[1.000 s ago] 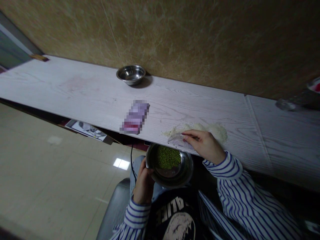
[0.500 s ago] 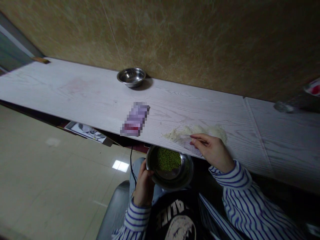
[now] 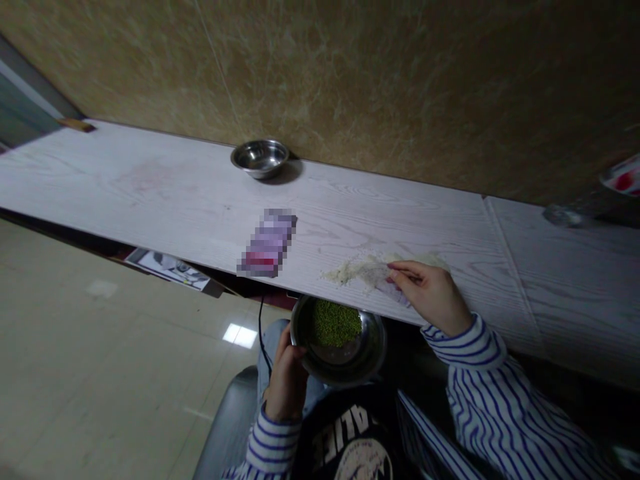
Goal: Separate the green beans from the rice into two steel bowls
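My left hand grips the rim of a steel bowl holding green beans, just below the front edge of the pale wooden table. My right hand rests on the table, its fingers pinched on a thin clear card that lies flat against a pile of white grains. The card's edge sits in the pile near the table's front edge, above the bowl.
An empty steel bowl stands at the back by the wall. A blurred flat object lies left of the grains. Dim objects sit at the far right. A cable hangs below the table; tiled floor lies left.
My right hand and the card have slid to the right and a little back through the grain pile, spreading it thinner. The bowl in my left hand stays put.
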Tool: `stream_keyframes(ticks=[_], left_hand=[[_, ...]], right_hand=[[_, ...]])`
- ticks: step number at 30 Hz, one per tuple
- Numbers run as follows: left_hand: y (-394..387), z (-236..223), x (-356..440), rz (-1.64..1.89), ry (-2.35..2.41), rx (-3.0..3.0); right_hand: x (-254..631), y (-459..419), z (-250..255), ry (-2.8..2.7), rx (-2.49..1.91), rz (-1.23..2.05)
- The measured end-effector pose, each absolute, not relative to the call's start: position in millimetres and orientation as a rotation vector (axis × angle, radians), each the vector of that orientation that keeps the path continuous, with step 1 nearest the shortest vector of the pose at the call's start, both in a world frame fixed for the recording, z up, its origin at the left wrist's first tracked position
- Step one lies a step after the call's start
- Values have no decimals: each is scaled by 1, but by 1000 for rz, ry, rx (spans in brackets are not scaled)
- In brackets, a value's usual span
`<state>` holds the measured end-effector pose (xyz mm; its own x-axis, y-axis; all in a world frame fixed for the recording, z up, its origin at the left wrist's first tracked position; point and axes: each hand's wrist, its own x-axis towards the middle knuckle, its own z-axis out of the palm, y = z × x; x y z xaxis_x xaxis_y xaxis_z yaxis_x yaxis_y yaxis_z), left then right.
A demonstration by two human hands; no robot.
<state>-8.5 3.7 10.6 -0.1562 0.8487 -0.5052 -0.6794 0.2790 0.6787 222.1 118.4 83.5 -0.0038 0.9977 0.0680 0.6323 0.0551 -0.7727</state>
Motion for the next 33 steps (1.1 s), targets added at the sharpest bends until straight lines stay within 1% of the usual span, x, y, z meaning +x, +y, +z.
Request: stream_keyframes(ticks=[6, 16, 25, 30, 33], left_hand=[[4, 8, -8, 1380, 1081, 172], [4, 7, -10, 1376, 1054, 133], [4, 14, -8, 1367, 1090, 124], [3, 16, -6, 1395, 1094, 178], [3, 17, -6, 1413, 1082, 189]], right_hand=[[205, 111, 85, -1737, -1596, 786], [215, 127, 81, -1734, -1645, 653], [205, 126, 81, -1758, -1608, 735], [198, 127, 83, -1758, -1546, 893], [201, 126, 84, -1734, -1553, 928]])
